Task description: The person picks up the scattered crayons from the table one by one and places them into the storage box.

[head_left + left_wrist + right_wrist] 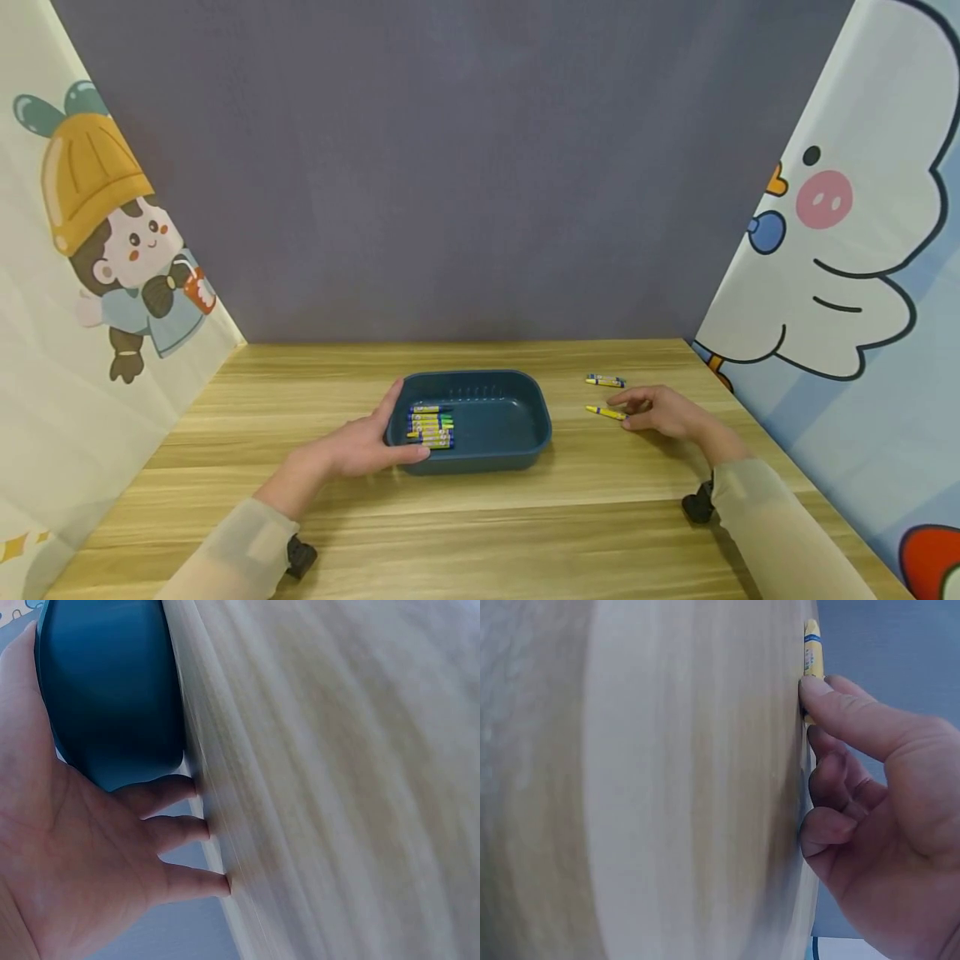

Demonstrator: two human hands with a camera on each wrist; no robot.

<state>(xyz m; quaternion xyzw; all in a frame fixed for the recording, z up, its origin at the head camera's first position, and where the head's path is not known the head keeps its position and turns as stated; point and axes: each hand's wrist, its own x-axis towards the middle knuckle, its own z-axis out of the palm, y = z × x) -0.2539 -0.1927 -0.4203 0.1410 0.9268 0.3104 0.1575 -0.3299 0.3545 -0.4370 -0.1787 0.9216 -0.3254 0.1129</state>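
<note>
A dark blue tray (517, 417) is set near the middle of a wooden table (480, 533), with a bundle of crayons (430, 426) laid side by side in its left part; the right part of the tray floor is left bare. The tray's left end is held by the left hand (360, 447): the thumb is hooked over the rim and the fingers (176, 829) are curled beneath the outer wall, where they are pressed against the tabletop. To the right of the tray, apart from its rim, a yellow crayon (606, 412) is lain flat on the wood. It is touched at its near end by the right hand (667, 414), whose fingertips (814, 688) are set on it. The fingers are partly curled, but whether the crayon is actually pinched cannot be told. A second crayon (605, 381) is found further back, just beyond the first and clear of the hand. Open wood is left between the tray and both loose crayons, and a broad strip is left along the near edge. The table is closed in by a grey back wall (450, 167) and printed side panels (847, 250).
</note>
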